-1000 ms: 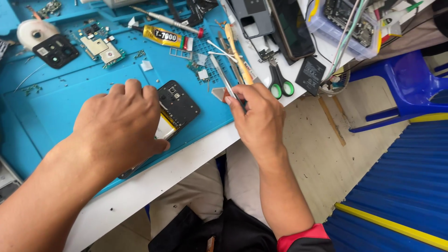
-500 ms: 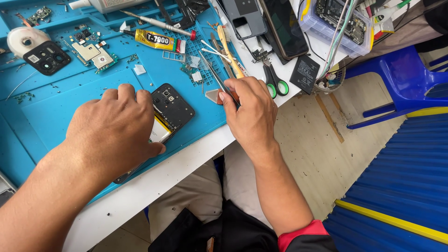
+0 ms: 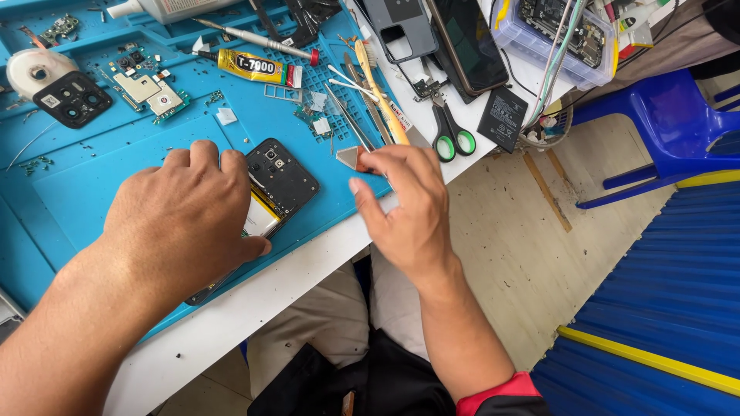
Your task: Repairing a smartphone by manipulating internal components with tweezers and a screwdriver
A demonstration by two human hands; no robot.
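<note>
Pressing down with my left hand [image 3: 181, 219], palm flat and fingers lying together, I am steadying the opened black phone with its back cover off [image 3: 274, 189] on the blue silicone repair mat [image 3: 92, 169] near the white bench edge [image 3: 254, 296]. My right hand [image 3: 405, 204] is hovering just beside it, fingers loosely curled, fingertips pinching a small grey triangular pick [image 3: 351, 156]. Beyond my knuckles a yellow-handled tool [image 3: 381, 96] and green-handled scissors [image 3: 451, 135] are lying. Further off, a yellow glue tube [image 3: 250, 68] and a black camera frame [image 3: 73, 98] are resting on the mat.
</note>
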